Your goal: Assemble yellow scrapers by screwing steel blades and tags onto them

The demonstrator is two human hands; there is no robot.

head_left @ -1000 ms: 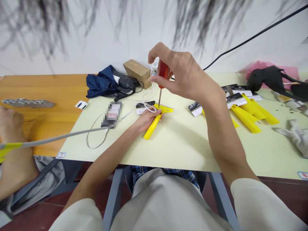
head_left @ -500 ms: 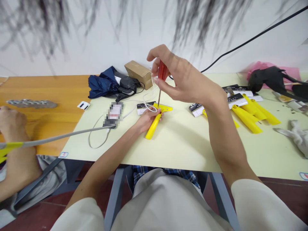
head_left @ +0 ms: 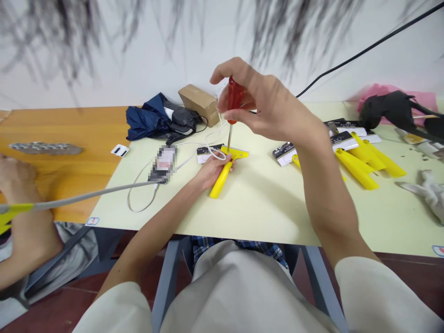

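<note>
My right hand [head_left: 249,99] is closed around the red handle of a screwdriver [head_left: 235,99], held nearly upright. Its metal shaft points down and its tip meets the head of a yellow scraper [head_left: 219,182]. My left hand [head_left: 213,169] grips that scraper near its head and steadies it on the table, handle slanting toward me. A black and white packaging card [head_left: 204,155] lies just behind my left hand. To the right rest several more yellow scrapers [head_left: 357,167] with black and white cards.
A phone [head_left: 163,163] with a white cable lies left on the pale table [head_left: 263,208]. Behind it are a dark blue umbrella [head_left: 147,118] and a cardboard box [head_left: 198,102]. A whitish cloth [head_left: 430,194] lies far right. Another person's arm [head_left: 26,212] rests at the left.
My right hand's fingers have shifted on the screwdriver handle, and the hand sits slightly higher. The left hand and the scraper stay nearly in place.
</note>
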